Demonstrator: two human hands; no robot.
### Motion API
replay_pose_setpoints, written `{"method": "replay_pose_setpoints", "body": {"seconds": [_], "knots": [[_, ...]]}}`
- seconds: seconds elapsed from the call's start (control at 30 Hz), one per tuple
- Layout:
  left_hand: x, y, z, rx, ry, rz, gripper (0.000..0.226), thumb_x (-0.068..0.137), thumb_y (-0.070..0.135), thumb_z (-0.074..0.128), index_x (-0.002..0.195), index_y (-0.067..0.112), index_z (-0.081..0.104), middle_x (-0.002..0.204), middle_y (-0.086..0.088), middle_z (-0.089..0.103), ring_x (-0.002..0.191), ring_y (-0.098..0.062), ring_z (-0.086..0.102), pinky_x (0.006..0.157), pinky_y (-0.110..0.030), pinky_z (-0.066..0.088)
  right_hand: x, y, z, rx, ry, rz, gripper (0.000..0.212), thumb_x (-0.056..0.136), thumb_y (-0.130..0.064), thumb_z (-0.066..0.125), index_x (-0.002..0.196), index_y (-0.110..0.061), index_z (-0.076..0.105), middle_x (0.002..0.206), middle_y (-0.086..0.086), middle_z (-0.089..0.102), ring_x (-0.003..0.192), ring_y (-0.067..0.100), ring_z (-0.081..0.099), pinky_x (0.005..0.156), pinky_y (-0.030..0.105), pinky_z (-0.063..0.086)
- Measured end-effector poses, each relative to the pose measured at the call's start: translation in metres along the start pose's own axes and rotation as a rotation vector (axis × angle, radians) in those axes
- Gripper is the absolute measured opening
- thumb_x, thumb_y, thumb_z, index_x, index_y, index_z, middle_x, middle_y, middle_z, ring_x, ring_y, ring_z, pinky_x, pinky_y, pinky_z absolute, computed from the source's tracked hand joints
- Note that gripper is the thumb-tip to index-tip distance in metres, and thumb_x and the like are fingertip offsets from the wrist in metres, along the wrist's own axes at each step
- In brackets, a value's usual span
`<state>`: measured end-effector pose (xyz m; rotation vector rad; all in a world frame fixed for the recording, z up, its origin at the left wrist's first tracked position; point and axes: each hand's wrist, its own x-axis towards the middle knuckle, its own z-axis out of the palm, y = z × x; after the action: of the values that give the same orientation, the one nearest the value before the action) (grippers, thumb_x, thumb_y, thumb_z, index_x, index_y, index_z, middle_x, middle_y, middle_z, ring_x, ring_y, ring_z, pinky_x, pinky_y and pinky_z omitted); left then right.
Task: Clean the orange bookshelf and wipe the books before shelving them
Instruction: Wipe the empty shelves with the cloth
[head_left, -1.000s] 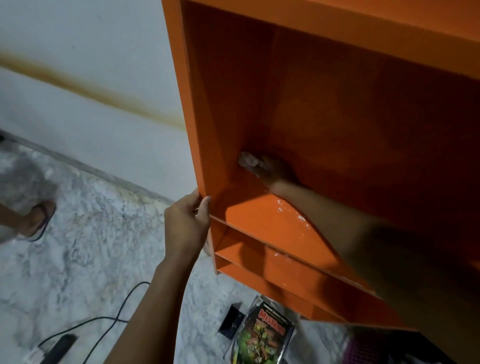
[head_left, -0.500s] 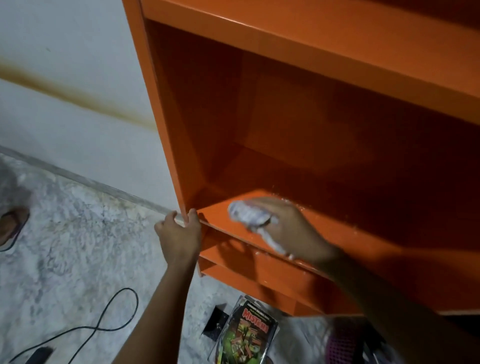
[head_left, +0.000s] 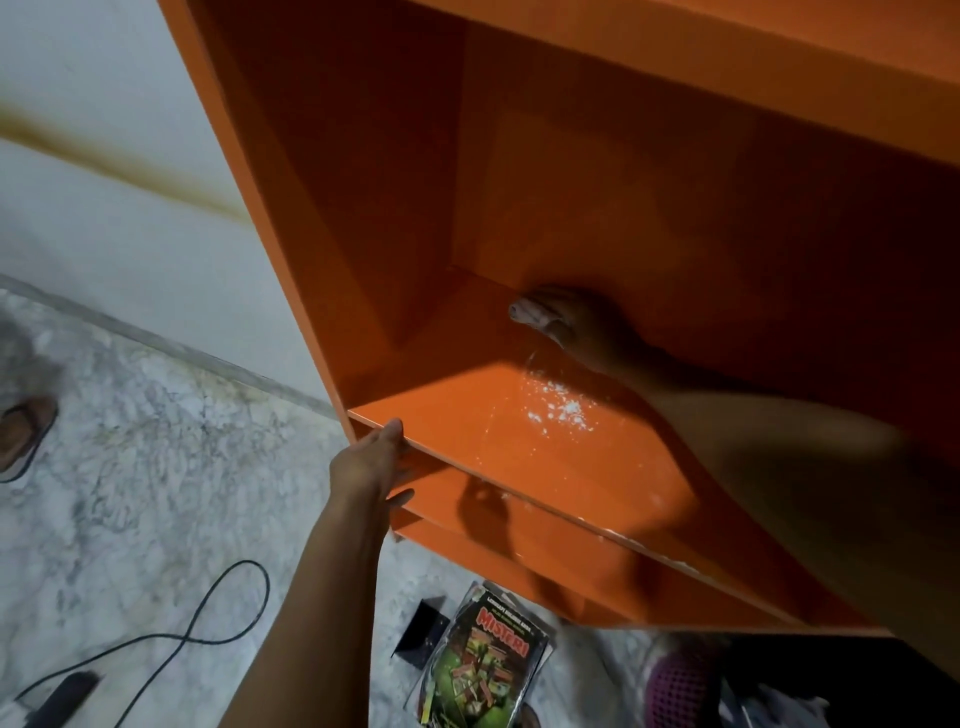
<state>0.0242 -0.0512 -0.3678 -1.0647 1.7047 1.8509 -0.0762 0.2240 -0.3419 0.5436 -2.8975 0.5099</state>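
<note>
The orange bookshelf fills the upper right of the view. My right hand reaches deep into a compartment and grips a crumpled white cloth, pressed against the shelf board near the back wall. White wet specks lie on that board in front of the hand. My left hand holds the front left corner of the same board, thumb on top. A book with a green cover and red title lies on the floor under the shelf.
A marble floor runs to a white wall on the left. A black cable loops across the floor. A small black object sits beside the book, a purple basket at the bottom right, a sandalled foot at left.
My right hand has moved with the cloth from the front edge of the board to its back. My left hand stays on the front left corner. The view has shifted.
</note>
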Motion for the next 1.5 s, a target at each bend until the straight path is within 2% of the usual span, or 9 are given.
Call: {"method": "replay_pose_setpoints", "body": {"seconds": [0.2,0.3,0.53,0.67,0.77,0.9,1.13,1.3,1.5], "knots": [[-0.004,0.001,0.000,0.021,-0.015,0.004,0.042,0.096,0.039,0.055,0.129,0.012,0.058,0.120,-0.009,0.064,0.103,-0.027,0.061,0.080,-0.042,0.053,-0.030,-0.054,0.021,0.362,-0.111,0.173,0.026,0.098,-0.022,0.050,0.115,-0.032,0.067,0.123,-0.011,0.064,0.111,0.006,0.061,0.099,0.031,0.048],[-0.008,0.003,-0.001,0.017,-0.017,0.006,0.042,0.096,0.039,0.056,0.129,0.013,0.057,0.119,-0.010,0.065,0.104,-0.028,0.062,0.083,-0.044,0.053,-0.085,-0.092,0.028,0.442,-0.162,0.012,0.058,0.084,0.011,0.047,0.127,-0.026,0.059,0.136,-0.006,0.055,0.127,-0.001,0.048,0.108,0.025,0.039],[-0.015,0.002,0.001,0.030,-0.006,0.046,0.041,0.096,0.038,0.056,0.129,0.014,0.057,0.112,-0.010,0.066,0.105,-0.029,0.062,0.088,-0.048,0.053,-0.164,-0.142,0.019,0.543,-0.305,-0.186,0.075,0.076,0.022,0.044,0.132,-0.026,0.057,0.137,0.002,0.054,0.123,0.008,0.051,0.102,0.027,0.045],[-0.021,-0.008,0.011,0.046,-0.022,0.046,0.042,0.096,0.039,0.056,0.129,0.013,0.057,0.113,-0.008,0.069,0.105,-0.028,0.064,0.078,-0.043,0.051,-0.138,-0.111,-0.026,0.635,-0.097,-0.005,0.064,0.081,0.015,0.052,0.122,-0.032,0.065,0.132,-0.012,0.059,0.121,0.009,0.056,0.101,0.033,0.047],[-0.031,-0.018,0.021,0.048,-0.030,0.039,0.038,0.097,0.036,0.055,0.126,0.011,0.058,0.109,-0.007,0.069,0.104,-0.028,0.062,0.083,-0.044,0.051,-0.100,-0.059,-0.051,0.540,0.091,0.175,0.028,0.089,-0.024,0.061,0.094,-0.049,0.071,0.103,-0.037,0.064,0.104,-0.014,0.058,0.097,0.023,0.045],[-0.036,-0.024,0.031,0.036,-0.049,0.018,0.042,0.098,0.037,0.053,0.130,0.010,0.056,0.090,-0.003,0.065,0.102,-0.027,0.061,0.084,-0.043,0.051,-0.080,0.019,-0.042,0.344,0.209,0.149,0.034,0.093,-0.010,0.049,0.112,-0.030,0.071,0.118,-0.006,0.069,0.113,0.014,0.064,0.097,0.048,0.051],[-0.031,-0.027,0.032,0.039,-0.054,0.017,0.040,0.098,0.038,0.052,0.128,0.011,0.056,0.087,-0.002,0.064,0.103,-0.027,0.060,0.087,-0.045,0.051,-0.084,0.043,-0.025,0.107,0.139,0.143,0.032,0.096,-0.025,0.049,0.120,-0.017,0.067,0.120,-0.001,0.066,0.106,-0.008,0.051,0.092,0.010,0.042],[-0.033,-0.026,0.032,0.044,-0.049,0.017,0.040,0.098,0.037,0.053,0.128,0.011,0.056,0.105,-0.008,0.065,0.105,-0.027,0.061,0.087,-0.046,0.050,-0.102,0.008,-0.010,0.324,-0.008,0.324,0.031,0.088,-0.042,0.050,0.112,-0.031,0.066,0.117,-0.007,0.068,0.108,0.012,0.064,0.093,0.038,0.051],[-0.041,-0.026,0.031,0.052,-0.055,0.046,0.040,0.098,0.038,0.052,0.129,0.012,0.052,0.121,-0.009,0.065,0.107,-0.029,0.060,0.088,-0.046,0.049,-0.203,-0.085,0.005,0.427,-0.298,0.023,0.070,0.076,0.017,0.043,0.125,-0.030,0.062,0.137,-0.008,0.056,0.129,0.007,0.048,0.106,0.034,0.042]]}}
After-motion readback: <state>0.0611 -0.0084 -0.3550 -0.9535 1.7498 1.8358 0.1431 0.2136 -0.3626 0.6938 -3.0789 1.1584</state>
